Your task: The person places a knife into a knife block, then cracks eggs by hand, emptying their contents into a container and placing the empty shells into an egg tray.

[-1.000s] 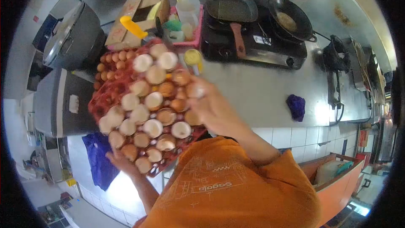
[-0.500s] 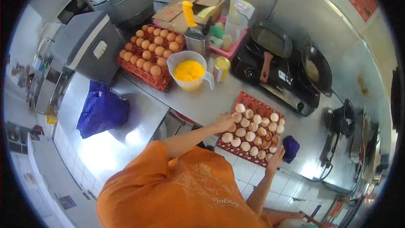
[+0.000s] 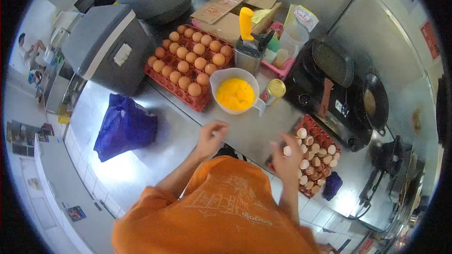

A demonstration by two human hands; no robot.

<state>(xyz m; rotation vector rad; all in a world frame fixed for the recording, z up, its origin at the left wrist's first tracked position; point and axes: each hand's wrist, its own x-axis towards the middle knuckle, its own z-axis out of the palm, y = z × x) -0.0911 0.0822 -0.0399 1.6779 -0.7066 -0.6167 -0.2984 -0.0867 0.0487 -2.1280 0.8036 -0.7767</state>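
My left hand (image 3: pixel 211 137) is raised over the counter's front edge, its fingers loosely bent and apart, with nothing in it. My right hand (image 3: pixel 287 156) hovers at the left side of a red egg tray (image 3: pixel 308 121) full of cracked eggshells (image 3: pixel 314 161), partly hiding it; its fingers are apart and I see nothing held. Ahead of both hands stands a clear measuring jug (image 3: pixel 225 76) with yellow beaten-looking egg (image 3: pixel 235 94) inside. Left of the jug, another red tray (image 3: pixel 200 105) carries several whole brown eggs (image 3: pixel 190 57).
A can (image 3: pixel 274 90) stands by the jug, before a knife holder (image 3: pixel 247 59) and cardboard box (image 3: pixel 223 11). Pans (image 3: pixel 372 101) sit on the stove (image 3: pixel 306 96) at right. Purple bags (image 3: pixel 125 127), a grey cooler (image 3: pixel 106 49) and a large pot (image 3: pixel 157 0) lie around. A person (image 3: pixel 30 56) is far left.
Both hands have left the eggshell tray's sides. My left hand moved left to the counter edge, and my right hand moved left and up. The view has shifted as well.
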